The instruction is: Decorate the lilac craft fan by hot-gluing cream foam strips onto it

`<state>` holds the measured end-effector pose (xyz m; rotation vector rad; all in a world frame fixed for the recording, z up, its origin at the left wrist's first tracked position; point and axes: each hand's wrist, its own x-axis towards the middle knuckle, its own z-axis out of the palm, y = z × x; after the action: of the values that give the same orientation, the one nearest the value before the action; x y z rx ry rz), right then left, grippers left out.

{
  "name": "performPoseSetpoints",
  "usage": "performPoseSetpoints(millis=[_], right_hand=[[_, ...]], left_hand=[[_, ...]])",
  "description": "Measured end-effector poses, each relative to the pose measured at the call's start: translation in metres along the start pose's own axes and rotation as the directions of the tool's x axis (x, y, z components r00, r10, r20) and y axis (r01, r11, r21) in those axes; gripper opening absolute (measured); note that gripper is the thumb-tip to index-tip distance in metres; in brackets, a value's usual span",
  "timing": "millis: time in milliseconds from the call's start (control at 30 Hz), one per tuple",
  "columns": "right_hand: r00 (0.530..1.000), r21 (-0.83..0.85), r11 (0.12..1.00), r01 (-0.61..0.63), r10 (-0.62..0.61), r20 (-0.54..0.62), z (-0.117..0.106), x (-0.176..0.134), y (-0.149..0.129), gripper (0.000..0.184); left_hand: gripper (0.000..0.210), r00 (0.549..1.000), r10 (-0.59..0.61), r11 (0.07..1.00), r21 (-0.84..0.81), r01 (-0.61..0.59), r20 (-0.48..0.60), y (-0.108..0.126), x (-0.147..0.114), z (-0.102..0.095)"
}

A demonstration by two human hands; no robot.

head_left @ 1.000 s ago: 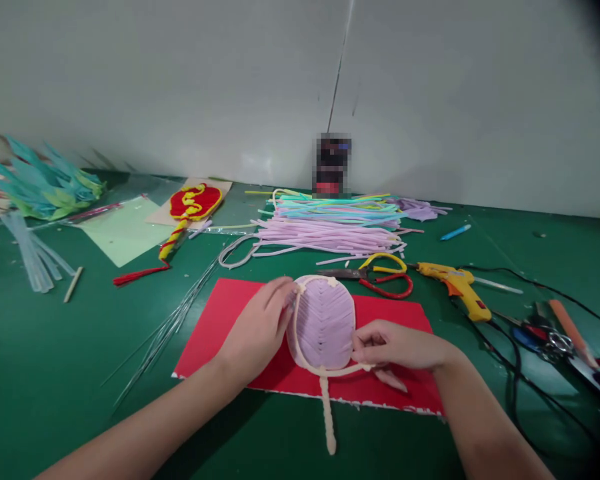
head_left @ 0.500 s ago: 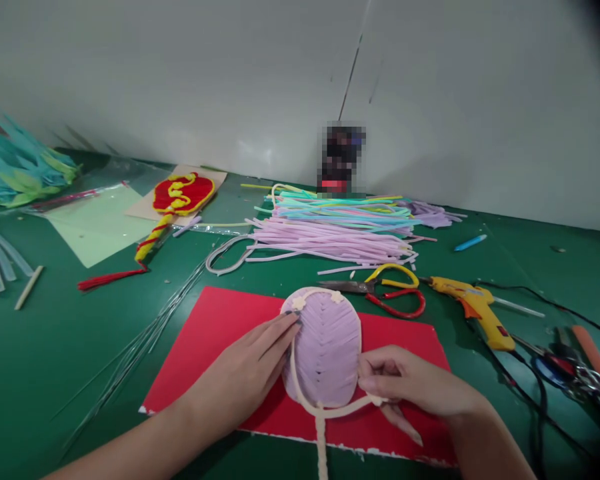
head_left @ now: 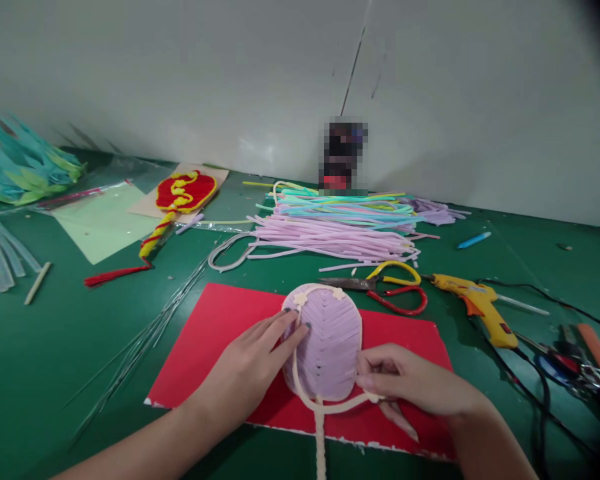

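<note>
A lilac fan (head_left: 325, 340) with a cream edge and a cream twisted handle (head_left: 321, 440) lies on a red board (head_left: 220, 333). My left hand (head_left: 260, 357) rests on the fan's left side, its fingers stretched out and pressing a cream pipe cleaner (head_left: 330, 408) against it. Small cream flowers (head_left: 301, 300) sit near the fan's top. From the left fingers the pipe cleaner curves below the fan to my right hand (head_left: 405, 380), which pinches its other end by the fan's lower right edge. A pale flower-like piece (head_left: 374, 396) shows under those fingers.
Scissors (head_left: 380, 285) lie just behind the fan, with a yellow glue gun (head_left: 475, 303) and its cord to the right. Behind are lilac pipe cleaners (head_left: 330, 239). Thin wires (head_left: 155, 327), a red-and-yellow fan (head_left: 187, 192) and glue sticks (head_left: 5, 250) lie left.
My left fingers have spread and shifted slightly on the fan, one fingertip now further right. My right hand keeps its pinch almost unmoved. The view has shifted a little.
</note>
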<state>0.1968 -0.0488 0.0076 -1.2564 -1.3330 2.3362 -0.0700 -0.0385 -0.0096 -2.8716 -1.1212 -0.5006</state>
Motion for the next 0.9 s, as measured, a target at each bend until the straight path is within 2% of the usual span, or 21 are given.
performPoseSetpoints(millis=[500,900], right_hand=[[0.998,-0.024,0.999,0.038,-0.036,0.043,0.0,0.001,-0.001,0.027],[0.998,-0.027,0.999,0.039,-0.038,0.042,0.001,0.0,-0.003,0.028]], left_hand=[[0.04,0.998,0.046,0.976,0.213,-0.034,-0.053,0.008,0.001,0.002],[0.042,0.999,0.033,0.96,0.28,-0.02,-0.043,0.011,0.007,0.004]])
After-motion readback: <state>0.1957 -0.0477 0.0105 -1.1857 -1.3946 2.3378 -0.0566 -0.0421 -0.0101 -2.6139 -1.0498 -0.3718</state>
